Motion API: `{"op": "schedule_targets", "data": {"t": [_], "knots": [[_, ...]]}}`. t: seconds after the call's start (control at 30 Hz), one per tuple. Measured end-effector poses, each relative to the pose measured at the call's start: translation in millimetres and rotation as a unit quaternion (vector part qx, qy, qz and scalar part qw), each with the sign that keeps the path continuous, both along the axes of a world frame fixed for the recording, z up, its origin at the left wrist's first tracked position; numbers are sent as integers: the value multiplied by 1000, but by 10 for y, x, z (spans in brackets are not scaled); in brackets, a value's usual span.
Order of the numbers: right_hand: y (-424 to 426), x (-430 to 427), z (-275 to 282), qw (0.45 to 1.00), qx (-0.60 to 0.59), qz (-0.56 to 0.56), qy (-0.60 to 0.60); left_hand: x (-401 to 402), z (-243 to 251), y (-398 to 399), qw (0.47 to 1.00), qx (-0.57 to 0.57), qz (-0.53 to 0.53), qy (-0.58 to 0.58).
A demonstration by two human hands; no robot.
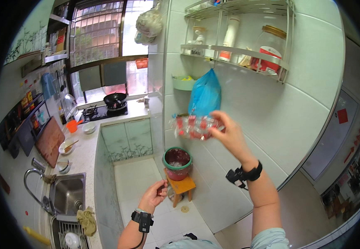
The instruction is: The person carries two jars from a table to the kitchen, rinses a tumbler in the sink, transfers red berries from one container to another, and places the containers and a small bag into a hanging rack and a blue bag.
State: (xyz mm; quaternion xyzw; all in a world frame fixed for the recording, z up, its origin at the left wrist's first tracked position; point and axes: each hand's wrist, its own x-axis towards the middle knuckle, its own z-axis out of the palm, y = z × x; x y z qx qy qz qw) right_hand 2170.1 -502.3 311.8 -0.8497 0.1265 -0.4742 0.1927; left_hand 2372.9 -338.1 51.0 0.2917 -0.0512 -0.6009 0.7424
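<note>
My right hand (229, 132) is raised in front of the tiled wall. Its thumb and fingers pinch one end of a crinkled clear plastic package (191, 127) with red markings, just below a blue plastic bag (205, 93) that hangs from the wall rack. Lower down, my left hand (153, 194) is curled around a small dark red thing (160, 190), mostly hidden by the fingers. Beyond that hand, a reddish bucket (177, 174) with a green rim sits on a wooden stool (183, 186); something pale lies inside it.
Along the left runs a counter (86, 140) with bowls, an orange dipper (72, 126) and a sink (68, 191). A wok (115, 100) rests on the gas stove at the back. Overhead on the right, a metal rack (234, 49) carries jars. A doorway (329, 133) lies to the right.
</note>
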Motion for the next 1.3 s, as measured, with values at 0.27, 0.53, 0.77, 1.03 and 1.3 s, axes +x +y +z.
{"op": "schedule_targets", "data": {"t": [0.27, 0.53, 0.77, 1.03, 1.3], "knots": [[-569, -4, 1507, 910, -301, -244, -149, -87, -108, -170, 992, 4, -92, 88], [-1129, 239, 2130, 823, -355, -430, -105, 139, -167, 242, 997, 11, -22, 73], [-1413, 410, 2134, 802, -370, -469, 4, 163, -189, 471, 999, 15, 27, 42], [-1429, 451, 2190, 802, -363, -473, -51, 142, -255, 471, 999, 2, 33, 32], [-1447, 376, 2172, 822, -352, -446, 38, 72, -235, 427, 998, 36, 45, 34]]}}
